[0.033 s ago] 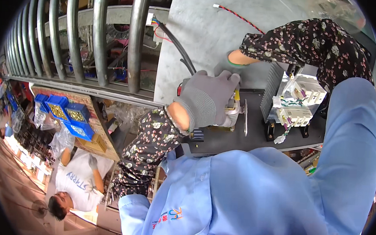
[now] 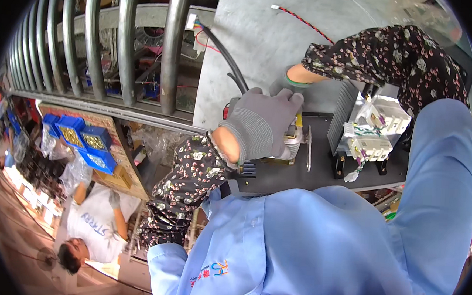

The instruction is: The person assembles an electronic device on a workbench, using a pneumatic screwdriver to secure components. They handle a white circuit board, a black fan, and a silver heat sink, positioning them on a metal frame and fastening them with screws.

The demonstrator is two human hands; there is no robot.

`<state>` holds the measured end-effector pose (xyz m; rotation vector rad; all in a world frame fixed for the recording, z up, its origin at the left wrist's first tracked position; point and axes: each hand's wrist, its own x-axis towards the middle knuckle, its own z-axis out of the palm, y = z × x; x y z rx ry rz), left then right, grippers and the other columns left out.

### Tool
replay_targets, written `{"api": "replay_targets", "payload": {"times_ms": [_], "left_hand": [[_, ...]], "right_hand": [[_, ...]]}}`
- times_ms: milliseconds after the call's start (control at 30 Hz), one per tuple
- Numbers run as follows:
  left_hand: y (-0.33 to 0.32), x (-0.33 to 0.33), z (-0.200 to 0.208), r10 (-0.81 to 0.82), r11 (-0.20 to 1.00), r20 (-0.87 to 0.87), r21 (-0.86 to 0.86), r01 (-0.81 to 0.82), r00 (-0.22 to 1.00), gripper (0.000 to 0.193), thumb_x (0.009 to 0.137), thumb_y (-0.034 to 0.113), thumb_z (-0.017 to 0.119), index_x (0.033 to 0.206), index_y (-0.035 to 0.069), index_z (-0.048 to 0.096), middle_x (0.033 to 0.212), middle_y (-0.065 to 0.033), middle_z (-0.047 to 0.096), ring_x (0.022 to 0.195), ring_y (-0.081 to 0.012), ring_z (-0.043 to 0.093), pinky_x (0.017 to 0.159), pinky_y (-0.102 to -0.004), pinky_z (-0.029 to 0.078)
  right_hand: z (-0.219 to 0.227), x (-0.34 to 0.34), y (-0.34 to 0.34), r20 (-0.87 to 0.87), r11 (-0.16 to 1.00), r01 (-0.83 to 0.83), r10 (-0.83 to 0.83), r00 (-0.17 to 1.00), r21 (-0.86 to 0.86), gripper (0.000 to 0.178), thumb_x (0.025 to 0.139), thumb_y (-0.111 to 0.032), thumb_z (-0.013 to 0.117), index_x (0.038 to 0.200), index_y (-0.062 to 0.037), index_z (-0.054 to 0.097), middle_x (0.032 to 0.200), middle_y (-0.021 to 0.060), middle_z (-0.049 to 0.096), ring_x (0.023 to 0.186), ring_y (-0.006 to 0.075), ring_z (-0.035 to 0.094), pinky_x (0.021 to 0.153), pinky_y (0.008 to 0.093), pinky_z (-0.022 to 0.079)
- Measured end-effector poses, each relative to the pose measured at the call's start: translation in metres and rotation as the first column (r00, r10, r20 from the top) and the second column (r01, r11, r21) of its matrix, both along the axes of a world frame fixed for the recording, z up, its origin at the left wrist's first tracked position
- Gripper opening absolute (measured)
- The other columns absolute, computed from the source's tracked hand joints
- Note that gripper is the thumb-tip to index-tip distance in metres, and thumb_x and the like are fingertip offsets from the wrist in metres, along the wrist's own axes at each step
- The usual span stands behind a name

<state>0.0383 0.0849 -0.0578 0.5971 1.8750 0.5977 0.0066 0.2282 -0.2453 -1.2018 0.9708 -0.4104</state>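
My left hand (image 2: 262, 122), in a grey knitted glove, is curled over a metal part with yellow tape (image 2: 293, 135) on the dark plate. Its fingers wrap round the top and hide most of the part. My right hand (image 2: 284, 85) reaches in from the right behind it, also gloved; only the cuff and a bit of the glove show, and its fingers are hidden. A black cable (image 2: 223, 52) with a white connector runs up from beside my left hand. Right of the part, a thin metal bracket (image 2: 309, 149) stands on the plate.
On the right, a finned heat sink (image 2: 343, 113) bears white terminal modules (image 2: 374, 148) with green-white wires. A red-black twisted wire (image 2: 305, 24) lies on the grey table (image 2: 244, 13). Metal roller bars (image 2: 124, 43) run along the left. Blue bins (image 2: 96, 139) hold small parts; a co-worker (image 2: 102, 220) is beyond.
The whole view has shifted very slightly. My two hands and the part beneath them keep their places.
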Motion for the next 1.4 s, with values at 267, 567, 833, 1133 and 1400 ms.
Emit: {"api": "replay_targets", "payload": {"times_ms": [267,567,833,1133,1400], "left_hand": [[-0.001,0.009,-0.012,0.095,0.993,-0.068,0.071,-0.091,0.993,0.06,0.054,0.028,0.071,0.105,0.003,0.049,0.093,-0.0091,0.057,0.078,-0.0248,0.06,0.069,-0.0351,0.044],[-0.006,0.006,-0.008,0.1,0.987,-0.065,0.131,-0.09,0.993,0.049,0.056,0.025,0.068,0.096,0.0,0.057,0.085,-0.0121,0.059,0.071,-0.0261,0.063,0.058,-0.0363,0.048],[-0.007,0.007,-0.019,0.137,0.968,-0.044,0.217,-0.124,0.99,0.029,0.055,0.022,0.067,0.078,0.004,0.066,0.08,-0.014,0.063,0.072,-0.0267,0.065,0.059,-0.0365,0.05],[-0.005,-0.007,-0.004,0.15,0.976,-0.036,0.165,-0.142,0.988,0.025,0.058,0.023,0.067,0.075,0.005,0.067,0.076,-0.0125,0.063,0.072,-0.0261,0.064,0.059,-0.0366,0.05],[-0.021,-0.019,0.012,0.056,0.981,0.021,0.183,-0.059,0.998,0.029,0.059,0.029,0.068,0.078,0.007,0.067,0.078,-0.0109,0.063,0.073,-0.0259,0.063,0.061,-0.0366,0.049]], "right_hand": [[-0.007,-0.012,0.027,0.023,0.995,-0.097,0.096,0.995,0.023,0.032,0.066,-0.009,0.058,0.097,-0.0012,0.057,0.087,0.0118,0.062,0.079,0.0213,0.057,0.067,0.0348,0.045],[-0.008,-0.029,0.043,0.052,0.971,-0.22,0.216,0.975,0.092,0.032,0.068,-0.009,0.057,0.099,-0.0008,0.056,0.088,0.0123,0.061,0.08,0.0211,0.057,0.069,0.0341,0.044],[-0.022,-0.026,0.044,0.08,0.975,-0.192,0.183,0.98,0.112,0.032,0.069,-0.008,0.057,0.1,-0.0004,0.055,0.09,0.0127,0.061,0.081,0.021,0.057,0.07,0.0334,0.044],[-0.05,-0.009,0.05,0.125,0.989,-0.105,0.092,0.988,0.101,0.031,0.071,-0.007,0.056,0.102,0.0001,0.055,0.092,0.0131,0.061,0.083,0.0208,0.057,0.072,0.0326,0.044],[-0.061,0.01,0.058,0.167,0.991,-0.062,0.041,0.985,0.122,0.031,0.072,-0.006,0.055,0.103,0.0004,0.054,0.094,0.0135,0.061,0.084,0.0207,0.057,0.073,0.0319,0.044]]}}
